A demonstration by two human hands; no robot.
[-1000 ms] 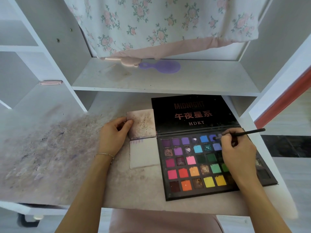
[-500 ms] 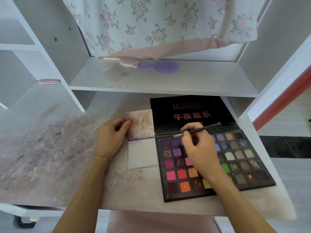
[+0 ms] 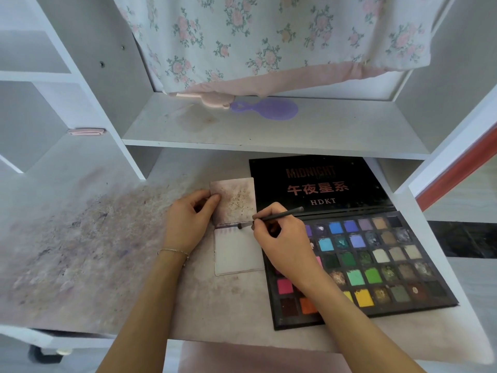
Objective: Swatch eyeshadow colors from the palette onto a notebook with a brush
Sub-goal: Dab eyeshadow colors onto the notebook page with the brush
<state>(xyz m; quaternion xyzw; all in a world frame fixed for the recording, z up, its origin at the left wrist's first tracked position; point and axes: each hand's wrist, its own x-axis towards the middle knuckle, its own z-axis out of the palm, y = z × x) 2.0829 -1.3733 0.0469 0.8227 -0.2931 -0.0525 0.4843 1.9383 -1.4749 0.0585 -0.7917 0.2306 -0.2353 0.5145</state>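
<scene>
A small open notebook (image 3: 238, 251) lies on the desk left of the black eyeshadow palette (image 3: 376, 265), which is open with many coloured pans. My left hand (image 3: 188, 224) pinches the notebook's stained upper page by its left edge. My right hand (image 3: 282, 243) grips a thin dark brush (image 3: 279, 216); its tip touches the top of the lower page, at the right end of a row of faint purple swatches. My right forearm covers several pans on the palette's left side.
The desk top (image 3: 80, 251) is stained with powder on the left. A shelf (image 3: 269, 130) above holds a purple hand mirror (image 3: 269, 109) and a pink item under a hanging floral cloth (image 3: 269, 36). White cabinet walls stand on both sides.
My right hand has carried the brush leftward from the blue pans on the palette to the notebook's lower page. My left hand has kept its hold on the upper page.
</scene>
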